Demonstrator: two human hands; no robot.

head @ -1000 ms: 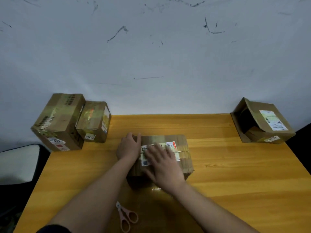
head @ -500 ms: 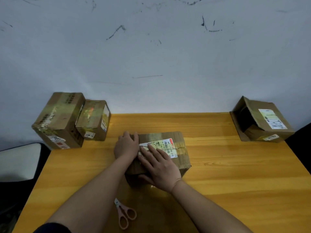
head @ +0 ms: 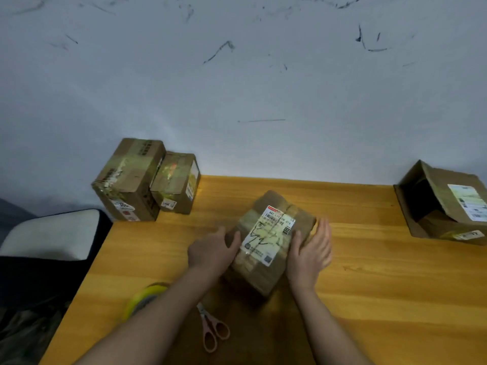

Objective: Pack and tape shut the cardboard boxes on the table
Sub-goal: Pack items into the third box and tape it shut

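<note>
Head view: the taped cardboard box (head: 271, 241) sits mid-bench, turned at an angle, its white shipping label (head: 268, 234) facing up. The left hand (head: 210, 250) has its grip on the box's left side, thumb curled onto the top edge. The right hand (head: 311, 252) lies against the right side with fingers straight, thumb on the top, a released grip, just pressing. Near the front edge of the bench (head: 382, 285), pink-handled scissors (head: 213, 327) lie beside the left forearm, and a yellow tape roll (head: 143, 299) peeks out behind it. Two sealed boxes (head: 147, 180) stand at the far left corner. An open box (head: 445, 204) lies on its side far right.
</note>
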